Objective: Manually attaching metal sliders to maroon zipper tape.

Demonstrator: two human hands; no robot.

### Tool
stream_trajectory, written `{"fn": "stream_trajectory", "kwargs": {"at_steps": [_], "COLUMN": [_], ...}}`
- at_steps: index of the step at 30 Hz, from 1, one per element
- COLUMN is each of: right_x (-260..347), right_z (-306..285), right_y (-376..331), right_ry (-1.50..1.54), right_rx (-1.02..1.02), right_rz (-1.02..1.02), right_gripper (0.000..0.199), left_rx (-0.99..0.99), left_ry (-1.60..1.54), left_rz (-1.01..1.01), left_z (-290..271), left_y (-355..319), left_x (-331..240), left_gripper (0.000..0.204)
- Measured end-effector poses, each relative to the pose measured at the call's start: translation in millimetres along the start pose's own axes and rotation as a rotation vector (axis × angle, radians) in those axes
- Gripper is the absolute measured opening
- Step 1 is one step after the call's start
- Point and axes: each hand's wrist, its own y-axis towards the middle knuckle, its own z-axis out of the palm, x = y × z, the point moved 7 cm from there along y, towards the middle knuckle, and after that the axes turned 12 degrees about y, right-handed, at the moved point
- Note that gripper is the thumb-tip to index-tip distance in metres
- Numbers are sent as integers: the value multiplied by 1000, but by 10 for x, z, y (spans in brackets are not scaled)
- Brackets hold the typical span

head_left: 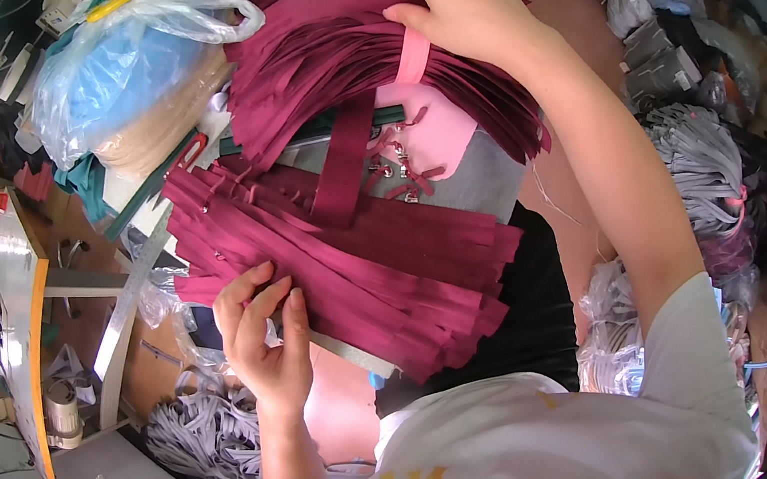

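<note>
Floor piles and bags flank maroon strips right fingers clamp; closure of left fingers unclear.

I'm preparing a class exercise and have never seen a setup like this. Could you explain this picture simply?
There is no robot here: these are a person's own bare hands, seen from a wide camera worn on the head and looking down. Its lens bends straight edges. The right hand is on a thick bundle of dark red strips, crossed by a pink band. The left hand is at the near edge of a second pile of red strips; whether it grips them is unclear. Between them lie small metal pieces with red tabs. A clear plastic bag sits beyond, to the left.
</note>
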Motion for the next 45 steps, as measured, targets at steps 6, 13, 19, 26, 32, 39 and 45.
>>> {"fn": "stream_trajectory", "kwargs": {"at_steps": [6, 13, 19, 26, 32, 39, 45], "right_x": [339, 1491, 1918, 1046, 817, 695, 606], "right_z": [-443, -628, -499, -323, 234, 227, 126], "right_y": [20, -492, -1219, -1121, -1239, -1251, -1225], "right_ry": [111, 896, 1126, 703, 450, 739, 1289], "right_rx": [-122, 124, 375, 64, 183, -66, -174], "right_rz": [17, 178, 272, 471, 454, 519, 660], "right_gripper": [20, 20, 23, 16, 19, 19, 14], "left_rx": [-56, 151, 164, 139, 208, 338, 424], "left_ry": [132, -1212, -1375, -1198, -1113, -1163, -1068], "left_rz": [23, -314, -304, -338, -459, -302, -212], "left_z": [-106, 239, 99, 16, 129, 126, 164], "left_y": [-14, -75, 109, -62, -181, -279, -415], "left_x": [-213, -618, -770, -817, -968, -1128, -1341], "left_gripper": [20, 89, 37, 31, 21, 20, 20]}}
